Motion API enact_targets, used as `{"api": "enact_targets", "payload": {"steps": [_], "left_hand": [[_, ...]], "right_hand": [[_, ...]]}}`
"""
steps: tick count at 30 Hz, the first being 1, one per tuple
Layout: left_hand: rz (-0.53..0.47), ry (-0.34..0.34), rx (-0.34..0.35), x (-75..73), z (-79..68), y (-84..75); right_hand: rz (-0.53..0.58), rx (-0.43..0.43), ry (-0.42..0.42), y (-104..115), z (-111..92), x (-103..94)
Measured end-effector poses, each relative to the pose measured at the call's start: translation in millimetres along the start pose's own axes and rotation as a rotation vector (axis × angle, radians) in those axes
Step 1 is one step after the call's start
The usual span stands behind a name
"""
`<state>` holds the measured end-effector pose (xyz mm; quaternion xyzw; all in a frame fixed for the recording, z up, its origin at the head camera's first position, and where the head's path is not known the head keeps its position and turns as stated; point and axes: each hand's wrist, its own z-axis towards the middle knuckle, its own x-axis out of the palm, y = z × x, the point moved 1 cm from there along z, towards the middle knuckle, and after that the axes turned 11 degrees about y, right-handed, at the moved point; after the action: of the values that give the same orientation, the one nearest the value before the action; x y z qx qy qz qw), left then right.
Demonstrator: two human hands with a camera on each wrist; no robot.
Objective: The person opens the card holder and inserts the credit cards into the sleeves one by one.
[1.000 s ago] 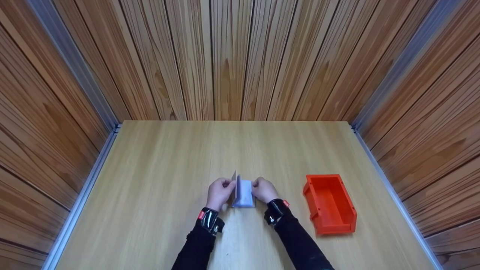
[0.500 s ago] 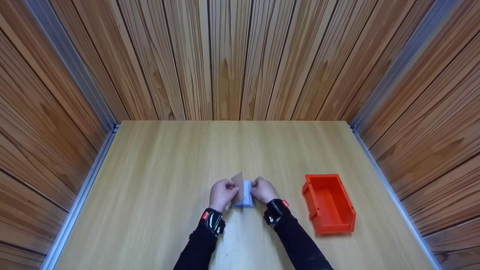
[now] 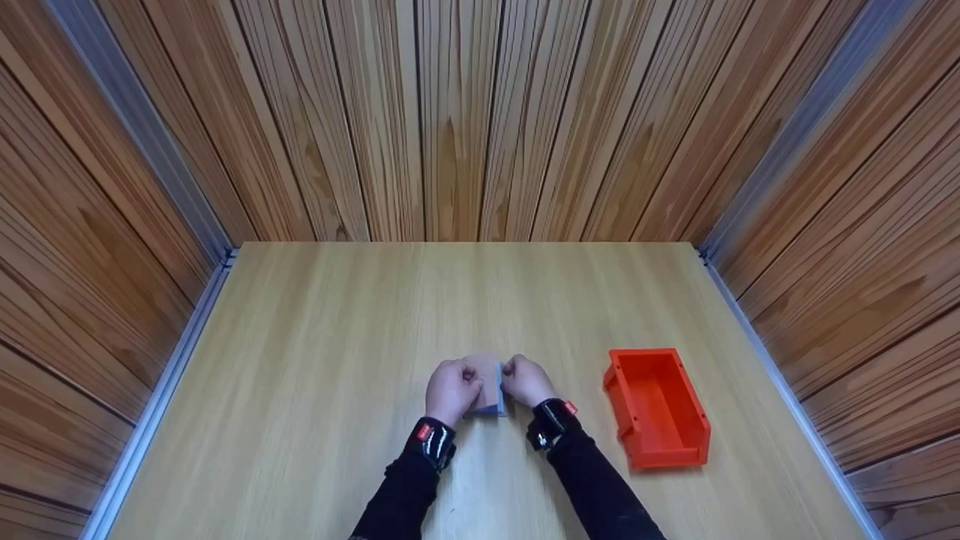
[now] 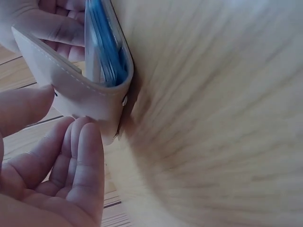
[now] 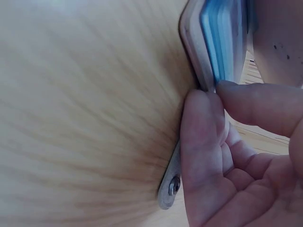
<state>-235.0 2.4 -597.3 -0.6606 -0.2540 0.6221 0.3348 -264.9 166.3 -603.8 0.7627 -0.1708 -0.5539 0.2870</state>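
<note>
A small beige card holder (image 3: 484,369) with a stitched cover lies on the table in the head view. Bluish clear plastic sleeves (image 4: 106,52) are stacked inside its cover, which stands partly raised in the left wrist view. My left hand (image 3: 453,391) has its thumb and fingertips at the cover flap and holds it over the sleeves. On the opposite edge, my right hand (image 3: 528,381) pinches the back cover and sleeves between thumb and fingers. A strap end with a metal snap (image 5: 174,185) sticks out beneath the right fingers in the right wrist view.
To the right of my right hand stands an orange-red plastic bin (image 3: 664,409) on the light wooden table (image 3: 337,322). Wood-panelled walls (image 3: 450,127) with grey metal corner rails (image 3: 161,135) enclose the back and sides.
The cover flap has swung from upright at the left over to the right, now covering most of the sleeves. My left hand moved slightly right with it; the right hand stayed put.
</note>
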Motion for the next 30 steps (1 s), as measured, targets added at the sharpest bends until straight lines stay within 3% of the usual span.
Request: {"api": "enact_targets", "payload": {"steps": [7, 18, 30], "left_hand": [[0.093, 0.002, 0.022, 6.1, 2.1, 0.0], [0.232, -0.067, 0.107, 14.1, -0.5, -3.7], [0.262, -0.075, 0.125, 17.7, 0.0, -3.6]], "right_hand": [[-0.016, -0.017, -0.012, -1.3, 1.3, 1.7], [-0.045, -0.044, -0.039, -0.9, 1.2, 2.5], [-0.042, -0.043, -0.042, -1.7, 0.1, 2.7]]}}
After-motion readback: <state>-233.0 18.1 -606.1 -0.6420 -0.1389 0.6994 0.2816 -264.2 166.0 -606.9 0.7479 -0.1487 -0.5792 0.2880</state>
